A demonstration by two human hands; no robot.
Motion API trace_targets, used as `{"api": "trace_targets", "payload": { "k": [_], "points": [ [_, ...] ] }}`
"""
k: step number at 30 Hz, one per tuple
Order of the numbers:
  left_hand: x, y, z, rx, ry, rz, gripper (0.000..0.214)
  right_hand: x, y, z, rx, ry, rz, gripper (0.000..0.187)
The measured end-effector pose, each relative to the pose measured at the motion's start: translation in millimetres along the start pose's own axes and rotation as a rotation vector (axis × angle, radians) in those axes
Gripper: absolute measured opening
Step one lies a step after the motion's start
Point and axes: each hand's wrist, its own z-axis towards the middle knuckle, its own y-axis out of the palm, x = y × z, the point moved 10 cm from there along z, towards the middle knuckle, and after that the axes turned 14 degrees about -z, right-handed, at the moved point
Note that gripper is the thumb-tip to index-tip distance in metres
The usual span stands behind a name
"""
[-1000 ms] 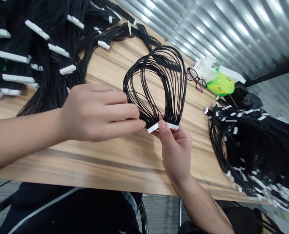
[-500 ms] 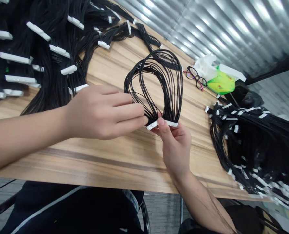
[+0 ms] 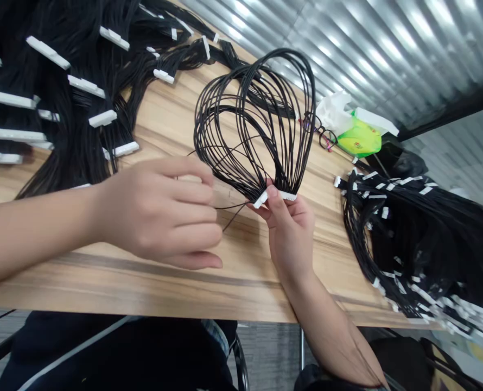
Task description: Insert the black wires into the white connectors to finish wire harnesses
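Observation:
My right hand [image 3: 288,231] pinches a long white connector [image 3: 287,196] between thumb and fingers. Many thin black wires rise from it and bend into a wide looped wire harness [image 3: 243,117] above the table. To the left, my left hand [image 3: 170,212] is closed with curled fingers, its back toward me. Loose black wires [image 3: 232,207] run from beside the connector to its fingertips, and another strand comes in from the loop above. The exact grip on them is hidden behind the fingers.
A large pile of black wire harnesses [image 3: 74,114] with white connectors covers the table's left. Another heap [image 3: 424,233] lies at the right. Eyeglasses [image 3: 328,139] and a green tissue pack [image 3: 359,138] sit at the back, before a corrugated metal wall [image 3: 367,49]. The wooden table [image 3: 176,285] ends near my lap.
My left hand has moved left and slightly down, away from the connector, and strands now stretch between them. The wire loop has spread wider and higher. My right hand keeps its pinch.

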Motion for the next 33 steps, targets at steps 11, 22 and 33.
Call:
{"api": "trace_targets", "payload": {
  "k": [11,22,33],
  "points": [
    [-52,-26.8,-5,0.112,-0.503,0.322,0.018,-15,8,-6,-0.037,-0.155,-0.155,0.015],
    [-73,-22.8,-24,0.040,-0.805,0.245,0.040,-8,22,-9,-0.179,-0.126,-0.221,0.013],
    [-87,-6.1,-19,-0.240,-0.727,0.160,0.063,-6,37,-14,-0.450,-0.067,-0.294,0.012]
  ]
}}
